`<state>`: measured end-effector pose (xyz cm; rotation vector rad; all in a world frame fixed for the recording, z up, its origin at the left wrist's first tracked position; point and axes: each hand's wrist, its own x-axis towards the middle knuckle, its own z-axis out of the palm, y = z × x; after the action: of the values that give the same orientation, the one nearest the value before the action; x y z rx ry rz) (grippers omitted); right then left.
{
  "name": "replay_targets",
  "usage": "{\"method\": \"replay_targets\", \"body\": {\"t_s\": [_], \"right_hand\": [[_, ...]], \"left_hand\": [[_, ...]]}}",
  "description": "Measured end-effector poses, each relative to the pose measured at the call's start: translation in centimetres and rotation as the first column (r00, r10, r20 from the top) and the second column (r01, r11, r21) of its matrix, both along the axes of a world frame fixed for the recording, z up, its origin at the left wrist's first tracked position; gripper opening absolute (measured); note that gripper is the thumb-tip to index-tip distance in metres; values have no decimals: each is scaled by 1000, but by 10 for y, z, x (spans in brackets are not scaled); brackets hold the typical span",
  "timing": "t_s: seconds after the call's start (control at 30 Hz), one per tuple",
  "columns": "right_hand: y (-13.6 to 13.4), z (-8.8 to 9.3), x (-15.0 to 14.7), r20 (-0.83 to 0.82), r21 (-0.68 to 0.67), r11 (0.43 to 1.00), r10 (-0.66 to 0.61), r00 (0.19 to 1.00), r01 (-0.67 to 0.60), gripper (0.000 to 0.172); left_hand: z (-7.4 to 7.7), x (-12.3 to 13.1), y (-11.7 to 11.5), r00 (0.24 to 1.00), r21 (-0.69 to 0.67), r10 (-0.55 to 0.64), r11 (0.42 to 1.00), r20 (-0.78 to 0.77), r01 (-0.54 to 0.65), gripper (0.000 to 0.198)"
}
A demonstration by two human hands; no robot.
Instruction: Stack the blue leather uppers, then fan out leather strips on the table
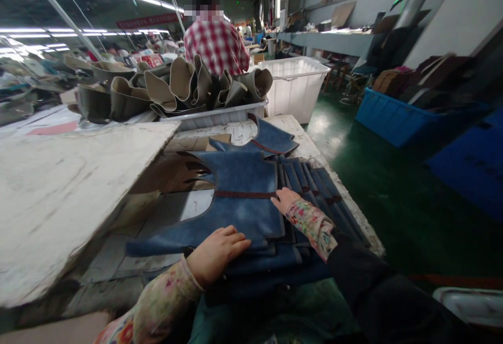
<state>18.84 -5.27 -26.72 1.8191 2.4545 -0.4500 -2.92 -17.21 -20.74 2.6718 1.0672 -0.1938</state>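
Observation:
A stack of blue suede-like cut pieces (239, 197) with a brown seam strip lies on the worn white table (306, 150). My left hand (216, 252) rests on the near edge of the top blue piece, fingers together and lying flat. My right hand (285, 200) lies on the right side of that piece, fingers mostly hidden against the stack. More blue pieces (314, 181) are fanned out in a row to the right. Both wrists wear floral sleeves.
A tilted white board (70, 186) leans over the left. A white tray (220, 116) holds curled tan pieces. A person in a red checked shirt (216, 45) stands behind it. A white bin (294, 84) and a blue bin (393, 116) stand on the green floor.

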Motion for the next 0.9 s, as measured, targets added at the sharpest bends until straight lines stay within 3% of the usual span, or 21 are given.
{"method": "replay_targets", "body": {"t_s": [0.23, 0.33, 0.4, 0.47, 0.6, 0.77, 0.9], "right_hand": [[9, 8, -1, 60, 27, 999, 27, 998, -29, 39], [28, 13, 10, 53, 46, 999, -5, 999, 3, 36], [48, 19, 20, 31, 78, 997, -20, 999, 17, 34], [71, 28, 29, 7, 126, 991, -35, 999, 34, 34], [116, 38, 26, -50, 238, 971, 16, 999, -4, 30], [149, 28, -4, -92, 260, 960, 129, 987, -101, 38], [169, 31, -13, -141, 261, 965, -1, 990, 39, 19]], "left_hand": [[-19, -8, 15, 986, -262, 116, 962, 117, -82, 32], [-27, -9, 29, 944, -393, 312, 885, 108, -248, 38], [-35, -5, 35, 885, -370, 465, 828, 33, -421, 41], [-45, 0, 38, 847, -290, 530, 805, -38, -517, 52], [-56, 6, 37, 851, -164, 518, 836, -80, -524, 51], [-56, 7, 33, 817, -92, 575, 812, -38, -576, 48], [-56, 7, 35, 804, -123, 592, 796, -49, -593, 49]]}}
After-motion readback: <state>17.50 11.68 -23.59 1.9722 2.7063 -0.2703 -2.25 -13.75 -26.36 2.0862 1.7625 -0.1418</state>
